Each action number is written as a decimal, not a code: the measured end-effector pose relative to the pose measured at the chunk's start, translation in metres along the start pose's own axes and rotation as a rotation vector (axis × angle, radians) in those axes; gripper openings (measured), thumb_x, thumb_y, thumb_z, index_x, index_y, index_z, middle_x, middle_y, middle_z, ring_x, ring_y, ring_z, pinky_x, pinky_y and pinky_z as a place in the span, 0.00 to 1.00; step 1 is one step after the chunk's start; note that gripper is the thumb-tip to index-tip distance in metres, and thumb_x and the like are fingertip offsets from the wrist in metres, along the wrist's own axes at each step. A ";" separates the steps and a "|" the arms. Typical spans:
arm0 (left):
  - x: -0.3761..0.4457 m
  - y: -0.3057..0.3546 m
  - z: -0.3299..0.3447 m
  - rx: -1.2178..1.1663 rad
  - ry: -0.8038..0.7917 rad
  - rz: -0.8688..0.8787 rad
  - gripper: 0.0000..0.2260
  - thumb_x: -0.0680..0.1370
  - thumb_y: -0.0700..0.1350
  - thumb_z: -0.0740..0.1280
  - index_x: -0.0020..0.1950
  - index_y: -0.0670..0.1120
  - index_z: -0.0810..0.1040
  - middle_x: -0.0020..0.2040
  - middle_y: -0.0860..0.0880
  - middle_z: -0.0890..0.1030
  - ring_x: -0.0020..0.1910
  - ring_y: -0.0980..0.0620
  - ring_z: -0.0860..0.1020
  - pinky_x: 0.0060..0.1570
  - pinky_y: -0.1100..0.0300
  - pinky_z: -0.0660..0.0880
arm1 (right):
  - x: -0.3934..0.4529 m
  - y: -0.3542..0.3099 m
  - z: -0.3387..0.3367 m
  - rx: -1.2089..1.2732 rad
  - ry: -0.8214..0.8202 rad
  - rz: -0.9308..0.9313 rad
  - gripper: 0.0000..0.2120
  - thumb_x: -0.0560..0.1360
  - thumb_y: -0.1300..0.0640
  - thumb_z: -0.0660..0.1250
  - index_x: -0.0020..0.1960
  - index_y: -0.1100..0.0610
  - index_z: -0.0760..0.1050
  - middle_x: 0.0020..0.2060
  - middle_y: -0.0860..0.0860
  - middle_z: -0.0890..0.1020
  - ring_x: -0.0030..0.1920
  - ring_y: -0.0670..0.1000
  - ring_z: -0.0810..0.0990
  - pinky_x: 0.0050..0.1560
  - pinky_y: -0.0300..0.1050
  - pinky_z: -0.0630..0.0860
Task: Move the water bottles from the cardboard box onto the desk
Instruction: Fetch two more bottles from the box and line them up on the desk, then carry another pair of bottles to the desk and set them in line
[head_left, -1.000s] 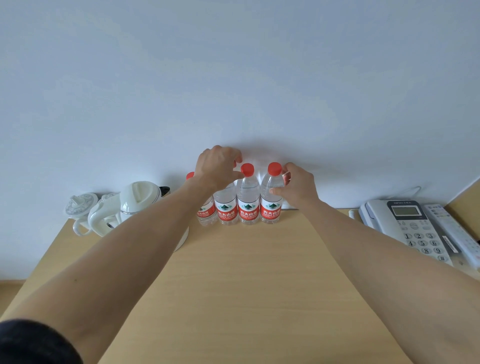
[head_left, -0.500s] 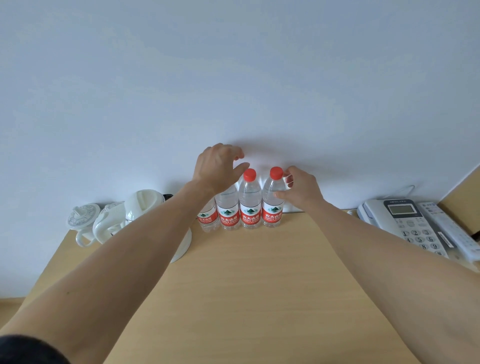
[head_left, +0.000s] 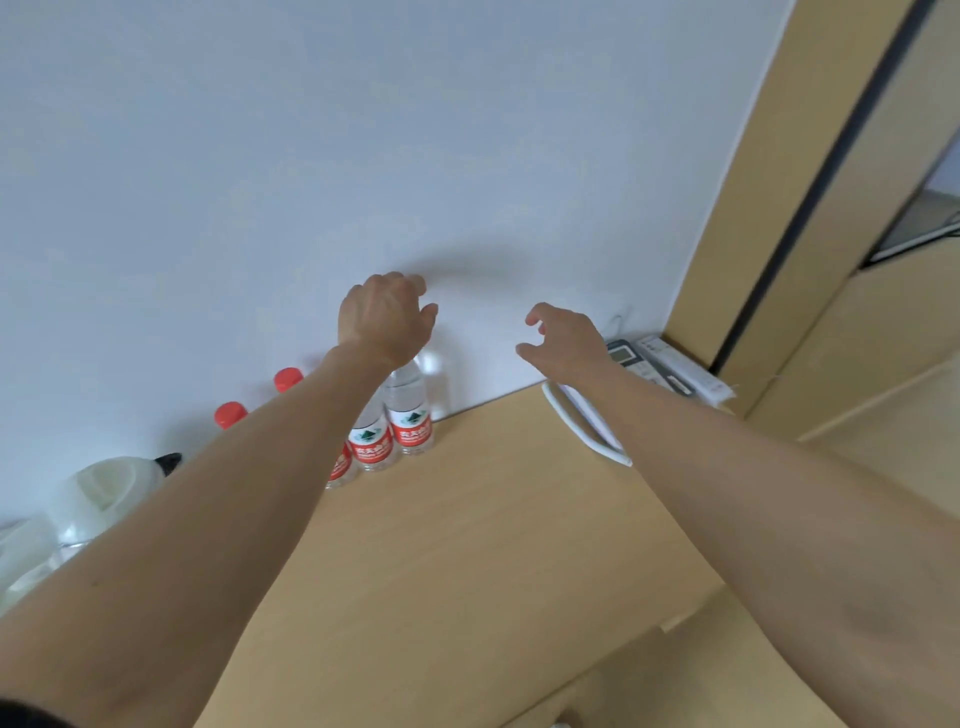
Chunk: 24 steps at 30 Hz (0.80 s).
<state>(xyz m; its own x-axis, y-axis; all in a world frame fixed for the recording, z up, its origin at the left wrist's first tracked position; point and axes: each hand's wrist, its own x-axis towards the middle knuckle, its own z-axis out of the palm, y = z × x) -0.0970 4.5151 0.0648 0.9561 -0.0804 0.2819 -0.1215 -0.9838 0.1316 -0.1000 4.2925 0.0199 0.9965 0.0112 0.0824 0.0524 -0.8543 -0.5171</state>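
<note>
4 water bottles (head_left: 413, 415) stand upright in a row at the back edge of the surface (head_left: 467, 545), against the white wall (head_left: 311, 156). All have clear bodies w/ red-and-white labels. 2 on the right show body + label; their caps are hidden behind the left hand (head_left: 387, 319). 2 on the left show only red caps (head_left: 288, 379) above the left forearm, plus a bit of one label below it; the forearm hides the rest.

2 hands, both bare, both empty. Left hand hovers over the right-hand bottles' tops, fingers loosely curled, grip open; can't tell if it touches a cap. Right hand (head_left: 563, 340) is in the air, apart from the bottles, fingers spread + bent, grip open, nothing in it.

1 white electric kettle (head_left: 111, 491) w/ black lid button at the back left corner, partly cut off by the frame edge and blurred. 1 desk phone (head_left: 647, 364) at the back right corner, handset (head_left: 582, 421) beside it; the right forearm covers part of it, keypad too blurred to read. No cardboard box in view.
</note>
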 end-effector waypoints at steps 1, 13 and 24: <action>0.003 0.010 0.002 0.006 -0.023 0.008 0.16 0.83 0.52 0.62 0.67 0.46 0.77 0.57 0.45 0.81 0.58 0.41 0.78 0.55 0.51 0.72 | -0.004 0.009 -0.008 -0.012 0.016 0.013 0.19 0.77 0.52 0.67 0.67 0.54 0.73 0.56 0.53 0.80 0.59 0.54 0.77 0.56 0.47 0.73; -0.003 0.193 0.043 0.084 -0.254 0.245 0.20 0.84 0.54 0.54 0.73 0.48 0.71 0.66 0.43 0.77 0.65 0.41 0.73 0.63 0.48 0.68 | -0.088 0.157 -0.105 -0.105 0.089 0.229 0.15 0.81 0.47 0.59 0.61 0.54 0.74 0.58 0.57 0.80 0.59 0.59 0.78 0.47 0.47 0.70; -0.085 0.499 0.080 0.010 -0.356 0.573 0.20 0.84 0.55 0.55 0.72 0.48 0.71 0.68 0.42 0.75 0.67 0.40 0.72 0.64 0.46 0.68 | -0.242 0.361 -0.233 -0.198 0.126 0.514 0.20 0.82 0.45 0.59 0.68 0.54 0.72 0.64 0.58 0.78 0.65 0.60 0.76 0.59 0.51 0.74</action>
<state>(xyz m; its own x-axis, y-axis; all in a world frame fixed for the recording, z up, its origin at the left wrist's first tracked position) -0.2179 4.0187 0.0299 0.7709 -0.6364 -0.0267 -0.6350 -0.7712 0.0449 -0.3377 3.8608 0.0115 0.8748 -0.4836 -0.0302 -0.4626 -0.8150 -0.3490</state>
